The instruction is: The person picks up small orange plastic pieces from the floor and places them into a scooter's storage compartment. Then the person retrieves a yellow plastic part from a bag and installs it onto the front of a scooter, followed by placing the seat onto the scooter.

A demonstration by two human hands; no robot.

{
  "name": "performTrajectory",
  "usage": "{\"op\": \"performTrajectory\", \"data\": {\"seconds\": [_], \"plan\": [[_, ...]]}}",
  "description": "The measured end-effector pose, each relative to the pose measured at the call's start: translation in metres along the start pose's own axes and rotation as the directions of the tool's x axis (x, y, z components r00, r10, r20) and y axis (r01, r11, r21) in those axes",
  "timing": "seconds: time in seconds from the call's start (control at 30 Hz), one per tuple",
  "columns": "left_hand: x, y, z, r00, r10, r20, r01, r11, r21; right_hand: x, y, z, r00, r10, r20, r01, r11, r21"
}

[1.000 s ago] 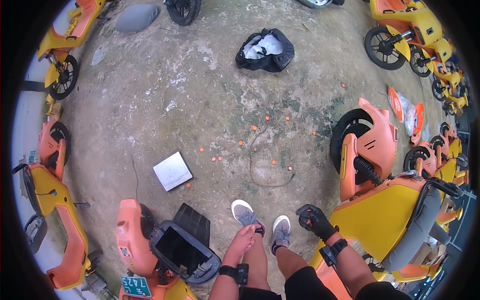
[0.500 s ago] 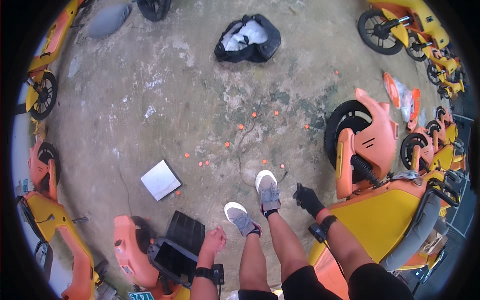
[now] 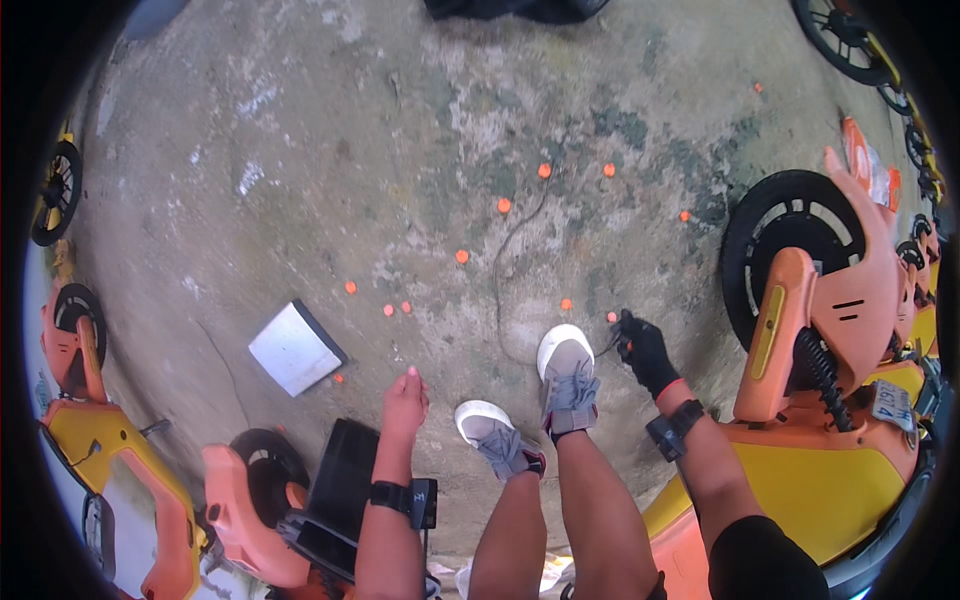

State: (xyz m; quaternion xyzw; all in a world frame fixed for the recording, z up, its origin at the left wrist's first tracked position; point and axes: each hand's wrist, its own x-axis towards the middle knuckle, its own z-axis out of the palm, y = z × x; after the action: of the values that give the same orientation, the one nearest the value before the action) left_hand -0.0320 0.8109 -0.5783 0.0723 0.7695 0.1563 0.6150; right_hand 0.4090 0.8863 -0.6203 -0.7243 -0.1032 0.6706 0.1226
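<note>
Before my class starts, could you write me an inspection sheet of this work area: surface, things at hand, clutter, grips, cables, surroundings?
Surface: concrete floor, stained with pale and dark patches.
Things at hand: small orange disc close to the right grip; contact cannot be told.
Clutter: other orange discs scattered about; white-topped slab to the left; black item cut off by the upper edge.
Grips: left grip bare, nothing seen in it; right grip black-gloved, fingers curled, contents unclear.
Cables: thin dark cord curving toward the right shoe.
Surroundings: yellow-and-orange scooters on both sides.
</note>
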Motion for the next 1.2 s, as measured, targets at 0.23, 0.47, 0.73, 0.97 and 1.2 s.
{"op": "performTrajectory", "data": {"seconds": [0.23, 0.47, 0.73, 0.97, 1.2], "plan": [[-0.001, 0.000, 0.012, 0.985, -0.065, 0.158, 0.086, 0.988, -0.125, -0.020, -0.012, -0.001, 0.941, -0.151, 0.303, 0.012, 0.909, 0.417], [0.035, -0.012, -0.003, 0.997, 0.070, 0.037, -0.078, 0.948, 0.308, 0.004, -0.016, 0.004, 0.952, -0.297, 0.071, 0.305, 0.940, -0.156], [0.038, 0.011, -0.015, 0.911, 0.384, -0.149, -0.110, 0.576, 0.810, 0.009, 0.002, 0.035, 0.623, -0.779, 0.077, 0.223, 0.082, -0.971], [0.044, 0.055, -0.023, 0.915, 0.329, -0.232, 0.079, 0.418, 0.905, 0.021, 0.009, 0.026, 0.733, -0.680, -0.018, 0.248, 0.292, -0.924], [0.083, 0.073, -0.005, 0.888, 0.434, -0.154, -0.036, 0.400, 0.916, 0.007, -0.008, 0.014, 0.947, -0.217, -0.236, 0.144, 0.946, -0.292]]}}
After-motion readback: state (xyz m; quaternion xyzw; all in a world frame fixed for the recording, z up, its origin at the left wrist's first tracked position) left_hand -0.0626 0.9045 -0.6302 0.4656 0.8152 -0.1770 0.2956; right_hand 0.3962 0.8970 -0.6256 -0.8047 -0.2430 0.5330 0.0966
